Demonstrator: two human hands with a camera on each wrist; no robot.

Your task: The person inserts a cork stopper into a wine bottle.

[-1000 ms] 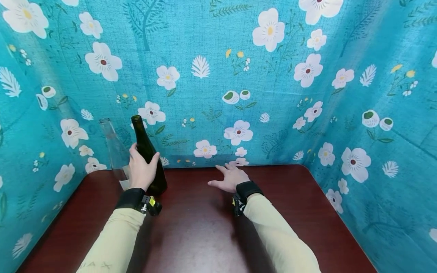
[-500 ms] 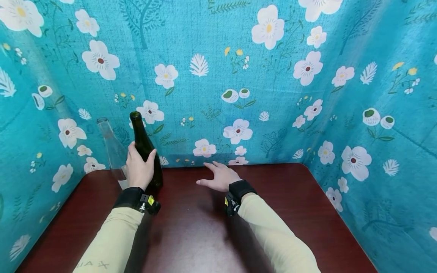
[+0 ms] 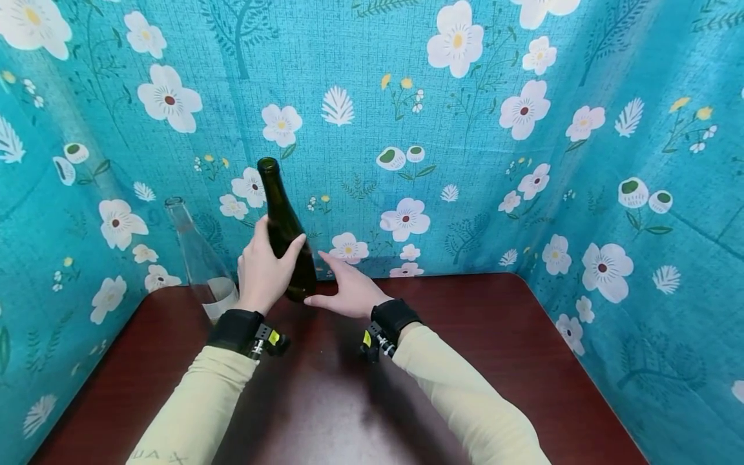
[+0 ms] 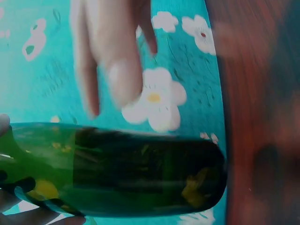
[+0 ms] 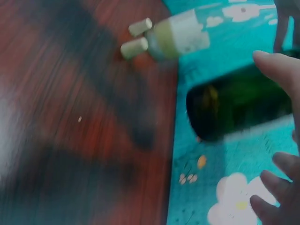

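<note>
A left hand [image 3: 264, 268] grips a smooth, long-necked green glass bottle [image 3: 289, 236], raised and shifted rightward over the past half-second to tilt near the back edge of the worktop [image 3: 343, 420], within reach of the wide-spread right hand [image 3: 351, 292]. A clear, white-labelled bottle [image 3: 201, 258] stands toward the back-left corner, two pale cylinders [image 5: 134, 48] beside its foot.

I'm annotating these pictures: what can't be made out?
Head view: far fingertips of the left hand, behind the green glass bottle.
Left wrist view: that bottle's neck, cut off by the left edge.
Right wrist view: any print on the label of the clear glass bottle, blurred.
</note>
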